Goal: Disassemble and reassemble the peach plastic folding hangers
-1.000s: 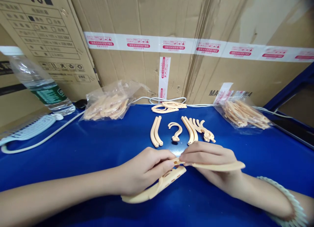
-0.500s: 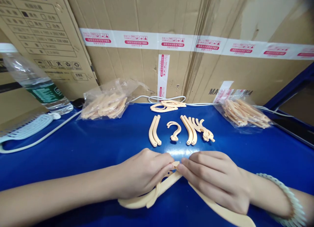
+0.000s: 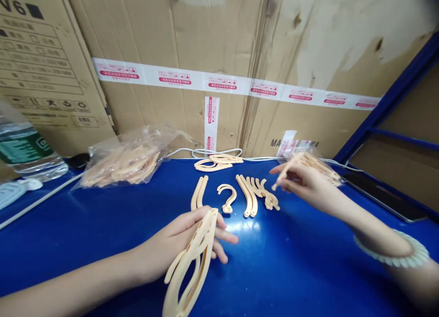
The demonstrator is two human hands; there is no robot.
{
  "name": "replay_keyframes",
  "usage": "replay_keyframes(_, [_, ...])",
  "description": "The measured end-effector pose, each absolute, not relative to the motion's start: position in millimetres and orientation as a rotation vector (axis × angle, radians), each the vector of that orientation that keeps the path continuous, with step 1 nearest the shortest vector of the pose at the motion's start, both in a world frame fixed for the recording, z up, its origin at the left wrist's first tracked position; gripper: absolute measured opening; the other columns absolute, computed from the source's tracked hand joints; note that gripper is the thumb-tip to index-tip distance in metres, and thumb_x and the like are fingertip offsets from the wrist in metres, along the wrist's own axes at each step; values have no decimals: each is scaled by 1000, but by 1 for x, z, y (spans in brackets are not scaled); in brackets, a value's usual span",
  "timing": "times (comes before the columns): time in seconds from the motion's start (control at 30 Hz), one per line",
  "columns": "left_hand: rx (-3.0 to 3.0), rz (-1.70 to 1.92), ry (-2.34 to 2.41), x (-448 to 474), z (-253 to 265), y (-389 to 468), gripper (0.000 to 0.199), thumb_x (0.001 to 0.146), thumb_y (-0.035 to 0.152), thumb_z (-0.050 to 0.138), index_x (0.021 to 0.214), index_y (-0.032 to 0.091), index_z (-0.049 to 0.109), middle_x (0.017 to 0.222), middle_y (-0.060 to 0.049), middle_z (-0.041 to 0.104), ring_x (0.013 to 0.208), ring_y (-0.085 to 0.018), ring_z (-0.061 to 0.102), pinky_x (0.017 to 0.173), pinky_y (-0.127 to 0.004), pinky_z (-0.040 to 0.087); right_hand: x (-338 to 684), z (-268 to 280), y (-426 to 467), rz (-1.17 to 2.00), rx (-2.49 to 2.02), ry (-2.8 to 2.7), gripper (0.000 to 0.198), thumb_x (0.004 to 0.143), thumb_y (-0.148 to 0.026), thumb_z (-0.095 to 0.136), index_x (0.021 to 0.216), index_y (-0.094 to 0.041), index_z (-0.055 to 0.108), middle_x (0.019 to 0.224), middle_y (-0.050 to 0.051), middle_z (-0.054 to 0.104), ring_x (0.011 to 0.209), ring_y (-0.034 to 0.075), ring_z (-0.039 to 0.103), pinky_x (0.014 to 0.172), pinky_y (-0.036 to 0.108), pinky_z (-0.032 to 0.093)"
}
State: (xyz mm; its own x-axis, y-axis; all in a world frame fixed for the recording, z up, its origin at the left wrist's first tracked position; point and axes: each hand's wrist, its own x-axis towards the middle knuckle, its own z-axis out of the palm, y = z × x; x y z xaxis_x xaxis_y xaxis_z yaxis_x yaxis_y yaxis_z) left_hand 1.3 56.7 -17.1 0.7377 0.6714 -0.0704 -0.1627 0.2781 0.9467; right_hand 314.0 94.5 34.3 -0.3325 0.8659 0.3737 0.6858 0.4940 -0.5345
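Note:
My left hand (image 3: 181, 239) holds a beige plastic folding hanger (image 3: 188, 261), its long arms folded together and pointing down toward me. Its fingers stretch out behind the hanger. Over the right side of the table, my right hand (image 3: 313, 187) pinches a slim beige hanger piece (image 3: 281, 173) whose exact shape is partly hidden. In front of the hands lie a pair of curved strips (image 3: 200, 192), a single hanger hook (image 3: 234, 196), a second pair of strips (image 3: 247, 196) and several overlapping hooks (image 3: 270, 200). Farther back rest folded hangers (image 3: 219, 161).
A clear bag of beige parts (image 3: 123, 164) lies at the back left, and another bag (image 3: 320, 166) sits partly behind my right hand. A water bottle (image 3: 29, 148), a hairbrush (image 3: 17, 191) and a white cable (image 3: 41, 203) are left. A dark phone-like slab (image 3: 387, 198) lies right.
Both hands were together on the hanger. Its arms were spread and are now folded in my left hand. My right hand has moved away to the right and holds a slim piece.

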Motion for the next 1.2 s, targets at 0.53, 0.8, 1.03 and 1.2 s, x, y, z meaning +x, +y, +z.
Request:
replay_keyframes(0.53, [1050, 688, 759, 6, -3, 58, 19, 86, 28, 66, 103, 18, 67, 91, -6, 72, 77, -17, 69, 69, -25, 54, 337, 15, 112, 577, -1748, -2332, 56, 92, -42, 42, 134, -5, 49, 85, 12, 67, 75, 24, 65, 70, 38, 52])
replay_keyframes(0.8, [1042, 697, 777, 7, -2, 58, 20, 87, 26, 62, 104, 17, 67, 90, -7, 73, 77, -18, 69, 68, -25, 54, 321, 35, 69, 317, -1314, -2777, 59, 95, -46, 51, 148, -23, 36, 155, 12, 30, 139, 31, 34, 110, 48, 38])
replay_keyframes(1.03, [1031, 711, 798, 8, -3, 58, 20, 90, 27, 59, 105, 17, 66, 91, -8, 72, 78, -19, 69, 68, -26, 55, 319, 30, 66, 447, -1454, -2803, 59, 94, -44, 53, 146, -17, 42, 157, 12, 24, 142, 34, 25, 114, 52, 31])
replay_keyframes(1.2, [1001, 740, 820, 8, -1, 55, 24, 94, 32, 53, 107, 15, 65, 94, -10, 73, 82, -21, 69, 72, -29, 55, 333, 19, 87, 335, -1540, -2770, 62, 94, -45, 51, 146, -13, 41, 156, 15, 25, 143, 34, 24, 116, 50, 29])
